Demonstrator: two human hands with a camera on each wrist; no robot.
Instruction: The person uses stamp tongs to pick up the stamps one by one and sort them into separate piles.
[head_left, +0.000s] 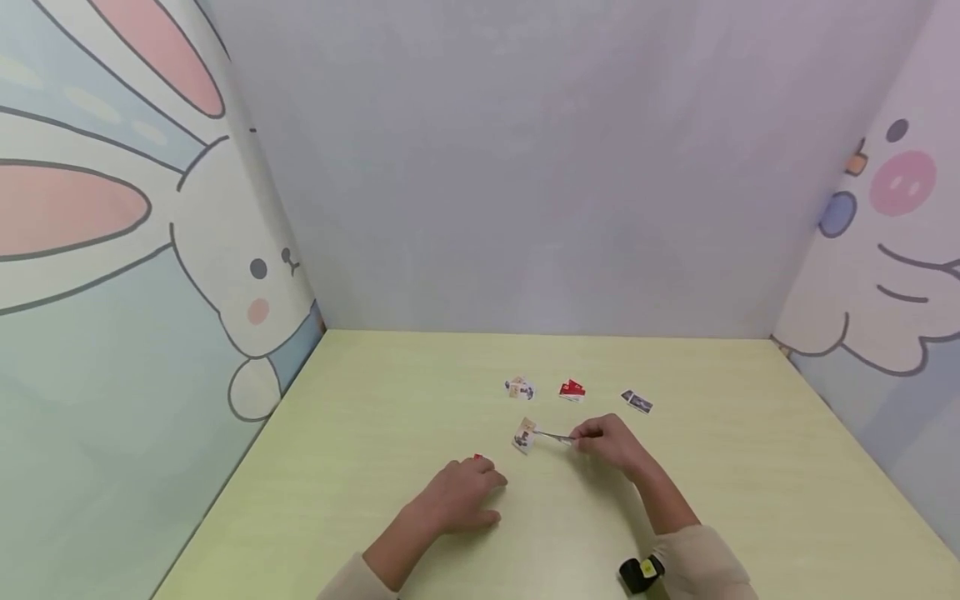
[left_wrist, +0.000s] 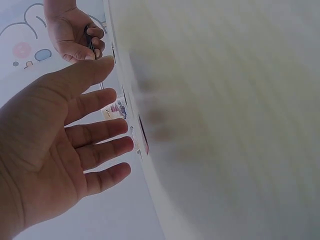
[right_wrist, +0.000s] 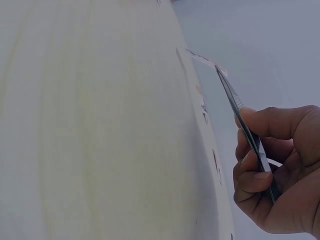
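Note:
Between thumb and fingers, my right hand [head_left: 609,443] holds a pair of metal tweezers [right_wrist: 234,97]. The tips pinch the edge of a small printed card [head_left: 524,436], tilted over the table in the right wrist view. My left hand [head_left: 461,496] hovers low at the front, fingers spread and nearly straight, with nothing in its palm [left_wrist: 45,130]. Just past its fingertips a small red piece [head_left: 478,457] shows, mostly hidden behind the hand in the head view.
Farther back on the pale yellow table [head_left: 397,375] lie a few light cards [head_left: 521,388], overlapping red cards [head_left: 572,390] and dark cards [head_left: 637,402]. A black object with a yellow label [head_left: 641,574] is by the right sleeve. Cartoon-printed walls stand at both sides.

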